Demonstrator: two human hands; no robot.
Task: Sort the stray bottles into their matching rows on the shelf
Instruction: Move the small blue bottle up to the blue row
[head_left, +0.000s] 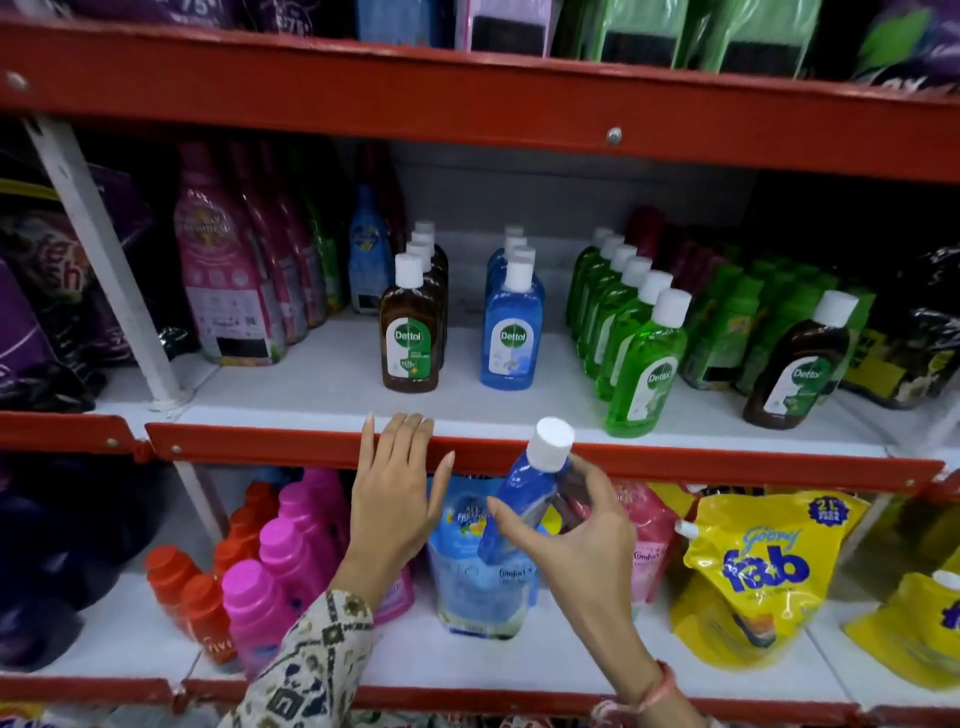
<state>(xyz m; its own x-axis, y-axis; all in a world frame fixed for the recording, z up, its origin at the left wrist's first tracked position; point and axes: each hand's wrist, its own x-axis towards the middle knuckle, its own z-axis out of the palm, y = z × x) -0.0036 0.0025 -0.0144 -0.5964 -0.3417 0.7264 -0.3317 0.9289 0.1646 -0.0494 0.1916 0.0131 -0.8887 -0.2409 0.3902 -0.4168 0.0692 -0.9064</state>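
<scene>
My right hand (576, 525) grips a blue bottle (519, 493) with a white cap, tilted, just below the red front edge of the middle shelf (291, 447). My left hand (395, 483) is open, its fingertips resting on that red edge. On the middle shelf stand a row of brown bottles (413, 332), a row of blue bottles (511, 327) and a row of green bottles (641, 358). A single brown bottle (797, 364) stands apart at the right, in front of green packs.
Pink refill pouches (223, 275) fill the middle shelf's left side, dark packs (909, 343) its right. Below are orange and pink bottles (260, 571), a blue pouch (467, 571) and yellow pouches (753, 571). A white upright (104, 260) crosses the left.
</scene>
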